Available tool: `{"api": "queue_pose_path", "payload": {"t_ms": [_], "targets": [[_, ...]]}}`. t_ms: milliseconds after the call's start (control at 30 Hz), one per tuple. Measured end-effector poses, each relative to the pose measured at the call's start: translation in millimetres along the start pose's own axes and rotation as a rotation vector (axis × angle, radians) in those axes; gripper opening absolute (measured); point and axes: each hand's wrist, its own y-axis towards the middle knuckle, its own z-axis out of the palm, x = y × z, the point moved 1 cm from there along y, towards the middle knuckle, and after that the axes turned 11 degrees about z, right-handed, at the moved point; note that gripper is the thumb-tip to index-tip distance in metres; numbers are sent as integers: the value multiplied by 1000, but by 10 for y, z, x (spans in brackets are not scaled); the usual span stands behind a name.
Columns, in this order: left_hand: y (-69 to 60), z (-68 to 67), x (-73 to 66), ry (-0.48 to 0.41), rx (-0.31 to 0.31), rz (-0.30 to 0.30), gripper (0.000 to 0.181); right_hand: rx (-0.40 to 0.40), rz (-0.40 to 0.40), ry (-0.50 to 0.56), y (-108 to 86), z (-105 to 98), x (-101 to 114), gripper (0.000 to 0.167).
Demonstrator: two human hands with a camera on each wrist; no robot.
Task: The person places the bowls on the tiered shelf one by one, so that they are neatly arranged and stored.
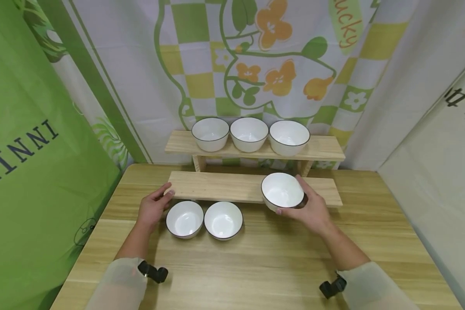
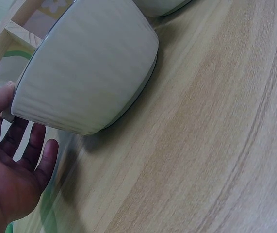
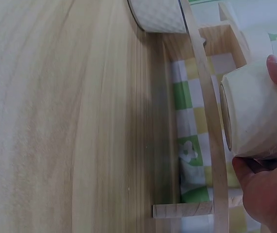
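Over the right part of the lower shelf [image 1: 217, 186], the right hand [image 1: 313, 211] gripped a white bowl [image 1: 282, 191], thumb on the near side and fingers round the right; whether the base touched the board could not be told. The bowl looked like glazed ceramic: probably stiff, fairly light, somewhat slippery and easy to chip, though its faintly textured outer wall might have helped the grip. The side below the dark rim seemed the best hold, thumb and fingers opposed.

The left hand [image 1: 152, 210] pinched the left end of that shelf. Just to its right, on the near side of the shelf, a left bowl [image 1: 184, 219] and a neighbouring bowl [image 1: 223, 220] stood upright on the worktop [image 1: 275, 267]. Farther back, three bowls [image 1: 249, 134] lined the upper shelf [image 1: 325, 146].

No label showed on any bowl. At the far side, the curtain [image 1: 131, 51] carried orange lettering, apparently "Lucky", cut off above; lettering on the green cloth [image 1: 31, 206] at left ended in "INNI"; black characters on the white cloth [image 1: 430, 146] at right ran out of view.
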Motion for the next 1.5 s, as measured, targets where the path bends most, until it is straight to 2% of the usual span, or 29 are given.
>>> {"api": "queue_pose_path", "payload": {"t_ms": [400, 733, 1133, 1267, 1367, 1500], "targets": [[0, 15, 8, 4, -4, -6, 54, -53, 39, -20, 186, -2, -63, 133], [3, 23, 11, 12, -3, -18, 55, -62, 56, -27, 306, -23, -67, 135], [-1, 11, 2, 15, 8, -19, 56, -39, 29, -39, 346, -54, -72, 136], [1, 9, 15, 5, 10, -18, 57, -15, 11, 0, 336, -85, -100, 140], [7, 9, 24, -1, 7, -14, 57, 5, -15, 51, 319, -121, -126, 138], [17, 11, 35, -15, -1, -13, 56, 10, -40, 67, 296, -165, -167, 134]]}}
